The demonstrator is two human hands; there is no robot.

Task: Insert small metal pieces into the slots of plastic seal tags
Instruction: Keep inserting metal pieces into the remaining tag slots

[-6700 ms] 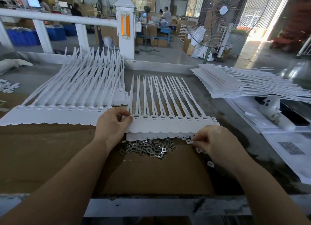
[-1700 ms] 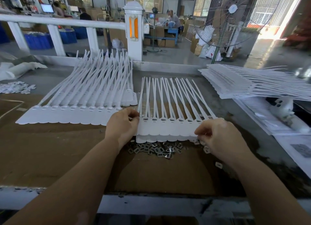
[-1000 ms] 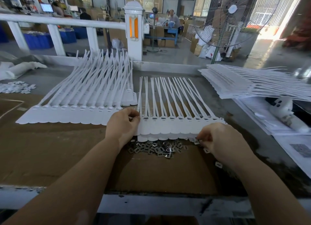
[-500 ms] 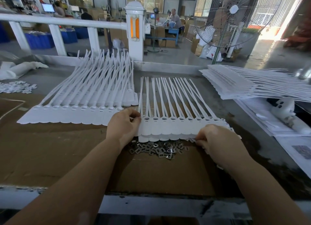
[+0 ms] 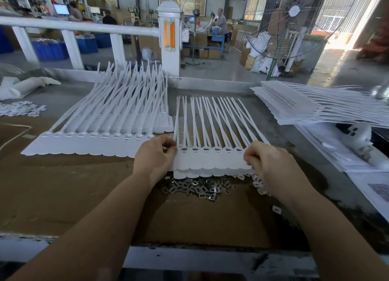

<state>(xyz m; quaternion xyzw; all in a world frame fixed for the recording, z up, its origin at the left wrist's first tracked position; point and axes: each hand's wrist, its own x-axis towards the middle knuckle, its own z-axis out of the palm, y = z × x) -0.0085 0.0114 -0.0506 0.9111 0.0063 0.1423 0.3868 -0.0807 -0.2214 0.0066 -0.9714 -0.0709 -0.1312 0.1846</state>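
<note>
**At the bench edge: both hands gripping the tag strip**

Between the two hands sits a white strip of seal tags, flat on the brown cardboard sheet, straps fanning away from the person. A second strip lies directly beneath it; its scalloped edge shows just below the top one.

Left hand: fingers curled, thumb and fingertips pinching the strip's left end near the first slot. Narrow grip, holding the strip.

Right hand: fingers curled over the strip's right end, knuckles up. It grips the strip edge; whether a metal piece is also held in the fingertips, cannot tell, the fingers hide it.

Six slots visible along the strip between the two grips, each showing a dark insert or opening; too small to say which.

Just below the strip, toward the person: loose pile of small metal pieces, touching the lower strip's edge. A few white plastic bits lie under the right hand, one more apart beside the right wrist.

Left of the left hand: another batch of tag strips, straps angled up. Right of the right hand, well apart: a flat stack of strips over printed papers.
</note>
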